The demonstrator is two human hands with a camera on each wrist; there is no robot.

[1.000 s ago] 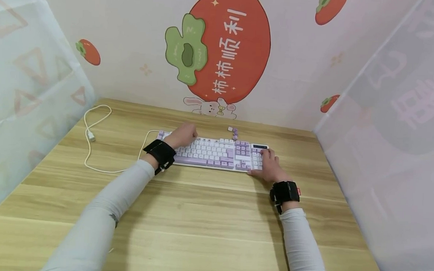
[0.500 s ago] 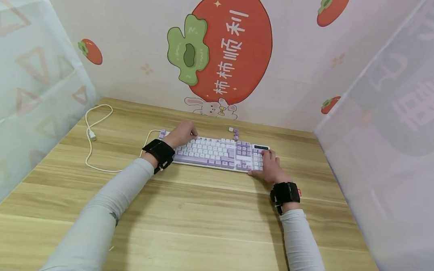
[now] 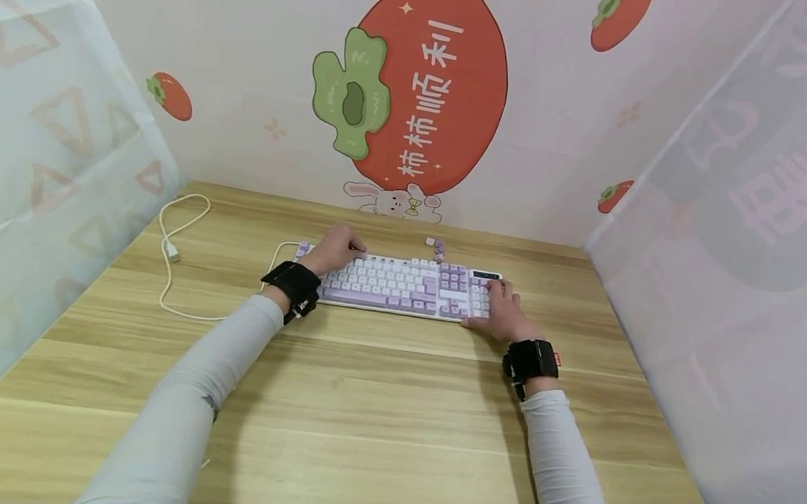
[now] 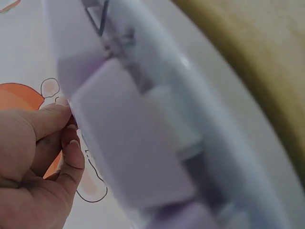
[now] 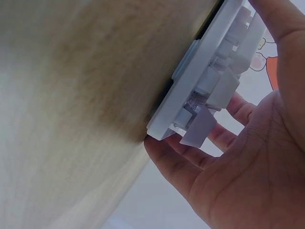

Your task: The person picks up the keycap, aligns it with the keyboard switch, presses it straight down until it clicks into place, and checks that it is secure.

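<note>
A white and purple keyboard [image 3: 388, 285] lies flat on the wooden table. At the left part of its top row, my left hand [image 3: 333, 250] bends over the keys. In the left wrist view, the thumb and fingers of that left hand [image 4: 40, 148] pinch together at a keycap, mostly hidden behind nearer purple keys [image 4: 128, 138]. My right hand [image 3: 505, 316] grips the keyboard's right end, with the thumb at the front edge. Seen from the right wrist, the fingers of the right hand [image 5: 252, 157] curl round the keyboard's side [image 5: 190, 90].
Several loose purple and white keycaps [image 3: 439, 250] lie just behind the keyboard. A white cable [image 3: 164, 271] loops over the table's left side, its USB plug [image 3: 170, 251] lying there. Printed fabric walls [image 3: 245, 155] enclose the back and sides of the table [image 3: 369, 416].
My left hand has shifted slightly left along the top row, its fingertips now lower at the keys. The right hand stays in place on the keyboard's end.
</note>
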